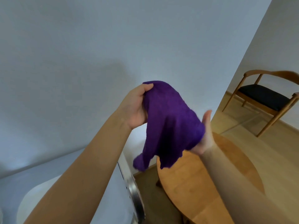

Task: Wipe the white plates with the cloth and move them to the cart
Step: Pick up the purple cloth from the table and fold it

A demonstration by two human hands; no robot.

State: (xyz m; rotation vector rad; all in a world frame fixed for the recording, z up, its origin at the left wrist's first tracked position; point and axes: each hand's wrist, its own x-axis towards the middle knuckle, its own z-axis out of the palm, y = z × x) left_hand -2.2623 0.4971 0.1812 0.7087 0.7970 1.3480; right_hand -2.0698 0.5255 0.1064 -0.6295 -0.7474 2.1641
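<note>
While aloft, purple cloth [169,120] between hands.

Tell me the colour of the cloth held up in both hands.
Solid purple cloth, no pattern; the head view shows it.

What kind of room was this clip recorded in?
Probably a dining or living room at home: a round wooden table, a wooden armchair with a dark seat, pale wood flooring and plain white walls.

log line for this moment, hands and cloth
left hand grips purple cloth | right hand open under cloth | held above wooden table | plates unseen
</note>
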